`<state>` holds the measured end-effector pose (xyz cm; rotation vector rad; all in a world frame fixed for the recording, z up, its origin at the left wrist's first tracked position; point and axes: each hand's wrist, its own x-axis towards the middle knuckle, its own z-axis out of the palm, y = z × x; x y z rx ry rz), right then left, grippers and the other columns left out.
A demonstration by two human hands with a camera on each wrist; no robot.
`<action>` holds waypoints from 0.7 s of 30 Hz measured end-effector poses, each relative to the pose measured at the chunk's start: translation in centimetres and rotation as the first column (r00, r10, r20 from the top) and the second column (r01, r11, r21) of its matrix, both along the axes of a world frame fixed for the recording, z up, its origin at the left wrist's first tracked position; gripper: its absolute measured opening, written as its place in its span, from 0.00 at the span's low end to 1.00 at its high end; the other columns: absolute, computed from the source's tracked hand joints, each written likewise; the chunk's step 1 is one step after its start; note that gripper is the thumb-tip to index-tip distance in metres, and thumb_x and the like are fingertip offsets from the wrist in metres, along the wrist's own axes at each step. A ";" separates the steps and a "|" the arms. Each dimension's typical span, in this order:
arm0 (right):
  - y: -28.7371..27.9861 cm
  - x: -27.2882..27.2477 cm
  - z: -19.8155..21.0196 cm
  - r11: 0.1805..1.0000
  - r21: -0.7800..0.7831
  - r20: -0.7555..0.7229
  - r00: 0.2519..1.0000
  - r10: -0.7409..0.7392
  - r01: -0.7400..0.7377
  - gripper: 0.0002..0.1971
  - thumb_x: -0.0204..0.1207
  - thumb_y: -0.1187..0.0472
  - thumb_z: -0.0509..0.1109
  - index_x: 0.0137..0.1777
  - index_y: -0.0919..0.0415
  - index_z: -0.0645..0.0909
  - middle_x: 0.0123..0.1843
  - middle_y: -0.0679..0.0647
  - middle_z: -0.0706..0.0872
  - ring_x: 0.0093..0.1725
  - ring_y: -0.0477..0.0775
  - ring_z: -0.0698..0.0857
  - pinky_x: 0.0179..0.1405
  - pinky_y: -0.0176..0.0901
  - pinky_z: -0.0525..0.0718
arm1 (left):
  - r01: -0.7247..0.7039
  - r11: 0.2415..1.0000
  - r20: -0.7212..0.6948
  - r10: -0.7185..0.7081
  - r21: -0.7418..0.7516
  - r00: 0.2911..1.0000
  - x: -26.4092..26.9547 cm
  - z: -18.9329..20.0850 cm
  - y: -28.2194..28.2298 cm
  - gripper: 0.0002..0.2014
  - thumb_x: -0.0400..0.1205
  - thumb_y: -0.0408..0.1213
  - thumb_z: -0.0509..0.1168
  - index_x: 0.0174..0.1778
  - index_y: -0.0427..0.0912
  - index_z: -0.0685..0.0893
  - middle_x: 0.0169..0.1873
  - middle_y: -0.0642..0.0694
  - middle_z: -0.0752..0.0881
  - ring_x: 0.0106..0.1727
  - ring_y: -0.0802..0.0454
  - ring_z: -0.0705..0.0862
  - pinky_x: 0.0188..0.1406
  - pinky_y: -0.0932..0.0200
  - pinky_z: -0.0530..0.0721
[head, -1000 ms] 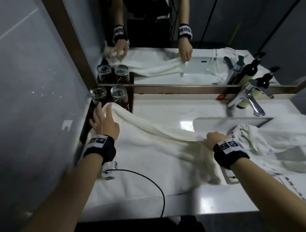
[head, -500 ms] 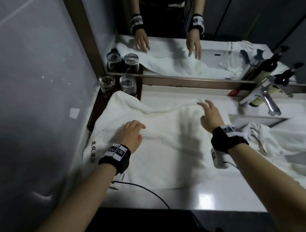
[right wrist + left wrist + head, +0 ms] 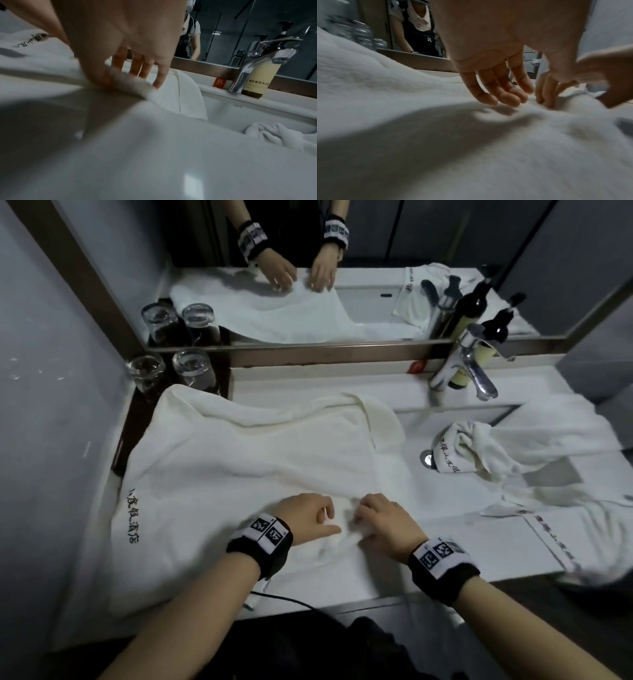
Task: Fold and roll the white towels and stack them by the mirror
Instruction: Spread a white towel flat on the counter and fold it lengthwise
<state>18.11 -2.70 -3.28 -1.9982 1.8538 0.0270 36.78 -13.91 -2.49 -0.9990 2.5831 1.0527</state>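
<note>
A white towel (image 3: pixel 257 460) with black lettering lies spread on the counter's left half, its far right corner folded over the sink rim. Both hands meet at its near edge. My left hand (image 3: pixel 308 520) rests on the towel (image 3: pixel 402 121) with fingers (image 3: pixel 498 94) nearly straight, their tips touching the cloth. My right hand (image 3: pixel 380 518) pinches a bunched fold of the towel's edge (image 3: pixel 133 83) between thumb and fingers. A second white towel (image 3: pixel 507 453) lies crumpled across the sink and the right side of the counter. The mirror (image 3: pixel 376 251) runs along the back wall.
Two upturned glasses (image 3: pixel 171 369) stand on a dark tray at the back left, by the mirror. A chrome faucet (image 3: pixel 469 364) and a pump bottle (image 3: pixel 259 81) stand at the back right. The sink drain (image 3: pixel 427 457) shows beside the crumpled towel. A black cable (image 3: pixel 284 599) hangs at the counter's front edge.
Both hands have come back from the far part of the spread towel to its near edge and drawn together. The right hand now pinches the edge.
</note>
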 end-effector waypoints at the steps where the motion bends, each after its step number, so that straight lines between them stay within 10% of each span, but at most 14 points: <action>1: 0.1 0.0 0.0 0.999 -0.038 -0.010 1.000 -0.012 0.012 0.16 0.70 0.58 0.70 0.58 0.59 0.79 0.60 0.56 0.79 0.63 0.58 0.76 0.52 0.46 0.73 | 0.029 1.000 0.012 -0.029 0.004 1.000 -0.6 -0.2 0.9 0.18 0.69 0.61 0.69 0.47 0.58 0.76 0.41 0.60 0.80 0.41 0.58 0.79 0.41 0.59 0.76; 9: 1.0 -1.0 0.1 0.983 -0.141 -0.088 0.987 -0.131 0.118 0.08 0.76 0.63 0.62 0.53 0.59 0.74 0.48 0.55 0.85 0.50 0.60 0.81 0.55 0.50 0.66 | 0.017 0.983 0.153 0.012 -0.182 0.988 -2.2 -1.3 5.4 0.10 0.83 0.39 0.55 0.60 0.47 0.73 0.55 0.45 0.80 0.52 0.42 0.81 0.43 0.51 0.76; 13: 2.0 -2.7 0.8 0.959 -0.272 -0.286 0.944 -0.165 0.085 0.10 0.59 0.65 0.79 0.39 0.58 0.82 0.36 0.53 0.86 0.38 0.56 0.86 0.43 0.46 0.81 | 0.025 0.984 0.285 0.026 -0.175 0.958 -0.5 -1.2 6.6 0.12 0.85 0.38 0.51 0.63 0.48 0.71 0.59 0.44 0.82 0.54 0.42 0.82 0.49 0.49 0.80; 21: 4.8 -10.7 0.7 0.901 -0.282 -0.100 0.924 -0.369 0.330 0.08 0.71 0.68 0.67 0.48 0.63 0.83 0.53 0.63 0.83 0.57 0.65 0.78 0.49 0.55 0.70 | -0.039 0.977 0.400 0.122 -0.210 0.908 3.1 -1.6 9.9 0.15 0.85 0.37 0.49 0.63 0.50 0.75 0.53 0.47 0.82 0.50 0.46 0.83 0.46 0.52 0.80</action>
